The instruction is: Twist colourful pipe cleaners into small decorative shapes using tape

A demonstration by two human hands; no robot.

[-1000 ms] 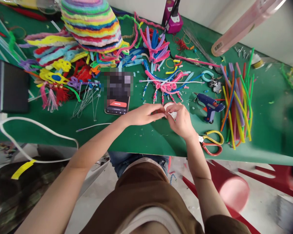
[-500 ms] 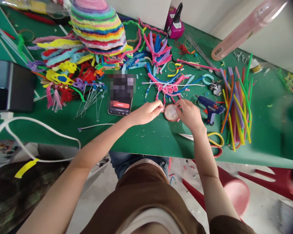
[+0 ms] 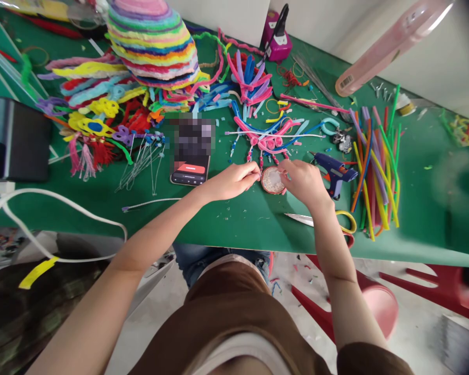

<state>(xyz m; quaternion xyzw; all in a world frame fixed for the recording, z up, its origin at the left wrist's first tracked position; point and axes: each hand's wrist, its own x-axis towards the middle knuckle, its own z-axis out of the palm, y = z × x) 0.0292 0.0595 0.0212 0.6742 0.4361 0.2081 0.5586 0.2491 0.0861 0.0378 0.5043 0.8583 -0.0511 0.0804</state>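
My left hand (image 3: 240,179) is closed in a pinch at the left side of a small round dish (image 3: 263,188) that holds pale tiny beads. What its fingertips grip is too small to make out. My right hand (image 3: 305,181) has its thumb and fingers pressed together over the dish's right rim; anything between them is hidden. Just beyond both hands lies a pink and blue pipe-cleaner piece (image 3: 273,141) with beaded strands hanging toward the dish. A thin white beaded stick (image 3: 273,134) rests across it.
Right of my right hand lie a blue glue gun (image 3: 334,172), scissors (image 3: 347,221) and a bundle of pipe cleaners (image 3: 379,177). A phone (image 3: 190,174) and wire pins (image 3: 143,161) lie left. A striped fuzzy hat-like piece (image 3: 152,47) and a pink bottle (image 3: 391,44) stand behind.
The view has shifted a little, so the table things appear slightly farther left. My right hand has edged slightly right relative to the table; my left hand keeps its pinch beside the dish.
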